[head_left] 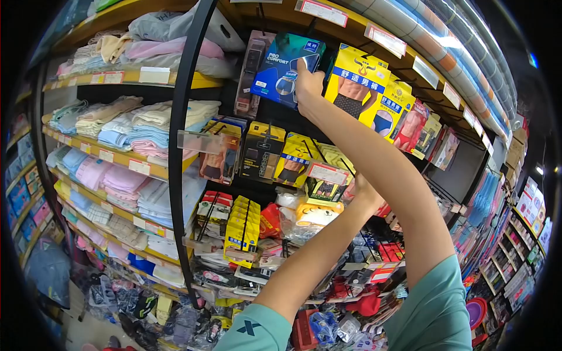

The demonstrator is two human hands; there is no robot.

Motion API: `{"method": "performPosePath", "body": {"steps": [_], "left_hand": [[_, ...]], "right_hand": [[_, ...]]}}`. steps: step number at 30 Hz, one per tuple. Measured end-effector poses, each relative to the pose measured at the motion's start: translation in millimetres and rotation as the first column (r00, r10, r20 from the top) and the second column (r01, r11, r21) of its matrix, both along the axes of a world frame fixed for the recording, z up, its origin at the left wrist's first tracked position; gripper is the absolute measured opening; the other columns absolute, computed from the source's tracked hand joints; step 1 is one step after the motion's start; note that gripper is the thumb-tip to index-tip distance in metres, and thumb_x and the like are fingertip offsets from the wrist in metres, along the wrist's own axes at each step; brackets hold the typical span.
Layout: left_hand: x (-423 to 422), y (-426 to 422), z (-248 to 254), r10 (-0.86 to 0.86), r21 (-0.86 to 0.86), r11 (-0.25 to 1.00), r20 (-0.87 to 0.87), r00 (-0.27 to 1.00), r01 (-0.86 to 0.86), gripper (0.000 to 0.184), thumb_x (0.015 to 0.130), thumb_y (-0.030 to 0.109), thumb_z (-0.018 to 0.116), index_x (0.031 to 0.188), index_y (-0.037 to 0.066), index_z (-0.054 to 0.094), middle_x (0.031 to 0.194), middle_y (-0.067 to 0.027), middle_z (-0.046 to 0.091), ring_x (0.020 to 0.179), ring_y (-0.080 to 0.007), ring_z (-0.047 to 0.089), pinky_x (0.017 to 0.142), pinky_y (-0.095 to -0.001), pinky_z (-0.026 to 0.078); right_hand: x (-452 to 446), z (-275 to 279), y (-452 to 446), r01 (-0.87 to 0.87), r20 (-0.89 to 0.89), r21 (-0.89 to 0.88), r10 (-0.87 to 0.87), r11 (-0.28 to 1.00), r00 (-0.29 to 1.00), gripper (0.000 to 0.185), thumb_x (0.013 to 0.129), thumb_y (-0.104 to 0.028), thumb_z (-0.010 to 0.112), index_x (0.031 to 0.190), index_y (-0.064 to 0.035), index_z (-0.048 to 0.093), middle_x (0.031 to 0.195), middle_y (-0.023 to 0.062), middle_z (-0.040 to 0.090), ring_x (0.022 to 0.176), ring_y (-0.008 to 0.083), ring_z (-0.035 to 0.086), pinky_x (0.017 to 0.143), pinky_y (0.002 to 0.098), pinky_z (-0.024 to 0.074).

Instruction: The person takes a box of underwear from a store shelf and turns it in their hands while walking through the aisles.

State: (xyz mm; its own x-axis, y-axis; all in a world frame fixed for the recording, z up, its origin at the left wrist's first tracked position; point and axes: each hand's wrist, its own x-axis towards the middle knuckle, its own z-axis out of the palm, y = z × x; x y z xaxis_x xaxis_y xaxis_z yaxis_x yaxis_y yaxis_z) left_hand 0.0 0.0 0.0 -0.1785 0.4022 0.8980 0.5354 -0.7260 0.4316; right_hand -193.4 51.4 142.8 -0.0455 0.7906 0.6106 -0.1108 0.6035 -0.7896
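High on the display, my right hand (308, 83) grips the right edge of a blue and green underwear box (287, 69) marked "PRO COMFORT". Its thumb lies on the front of the box and the other fingers are mostly out of sight. My left hand (366, 192) is lower down, behind my right forearm, beside a price tag holder (328, 174) and hanging packs. Its fingers are largely hidden, so I cannot see what they hold. Right of the blue box hangs a yellow underwear box (355, 82), with a second yellow underwear box (391, 109) beyond it.
A black upright post (178, 146) divides the hanging packs from shelves of folded towels (167, 120) on the left. Rolls of patterned sheeting (462, 64) lie on the top shelf. Bagged goods (193, 319) fill the bottom. Hooks with yellow boxes (241, 231) stick out below.
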Motion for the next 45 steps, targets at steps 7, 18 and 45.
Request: {"method": "performPosePath", "body": {"steps": [7,18,45], "left_hand": [[1.9,17.8,-1.4,0.22,-0.086,0.964,-0.277,0.935,-0.253,0.05,0.092,0.034,0.046,0.135,0.009,0.045,0.137,-0.0157,0.044,0.129,-0.0343,0.036,0.102,-0.0584,0.027],[8.3,43.7,-10.3,0.476,-0.052,0.788,-0.58,0.661,-0.613,0.047,0.092,0.026,0.04,0.133,0.004,0.047,0.137,-0.0178,0.045,0.13,-0.0371,0.034,0.101,-0.0559,0.031],[0.9,34.0,-11.9,0.525,-0.012,0.775,-0.543,0.655,-0.632,0.044,0.089,0.032,0.044,0.118,0.001,0.058,0.122,-0.0195,0.056,0.118,-0.0385,0.044,0.091,-0.0539,0.039]], "right_hand": [[13.9,2.1,9.0,-0.257,0.018,0.076,0.256,0.964,0.967,0.043,0.092,-0.029,0.059,0.118,0.0029,0.046,0.1,0.013,0.059,0.089,0.0203,0.058,0.075,0.0335,0.0487],[41.8,11.5,-4.3,-0.202,0.117,0.046,0.195,0.978,0.974,0.044,0.095,-0.021,0.052,0.126,0.0064,0.039,0.114,0.0176,0.055,0.098,0.023,0.057,0.082,0.0344,0.0481],[214.7,-77.0,-191.4,-0.519,0.014,0.167,0.524,0.838,0.852,0.035,0.098,-0.017,0.047,0.127,0.002,0.044,0.112,0.0101,0.059,0.098,0.0132,0.058,0.085,0.0276,0.0479]]}}
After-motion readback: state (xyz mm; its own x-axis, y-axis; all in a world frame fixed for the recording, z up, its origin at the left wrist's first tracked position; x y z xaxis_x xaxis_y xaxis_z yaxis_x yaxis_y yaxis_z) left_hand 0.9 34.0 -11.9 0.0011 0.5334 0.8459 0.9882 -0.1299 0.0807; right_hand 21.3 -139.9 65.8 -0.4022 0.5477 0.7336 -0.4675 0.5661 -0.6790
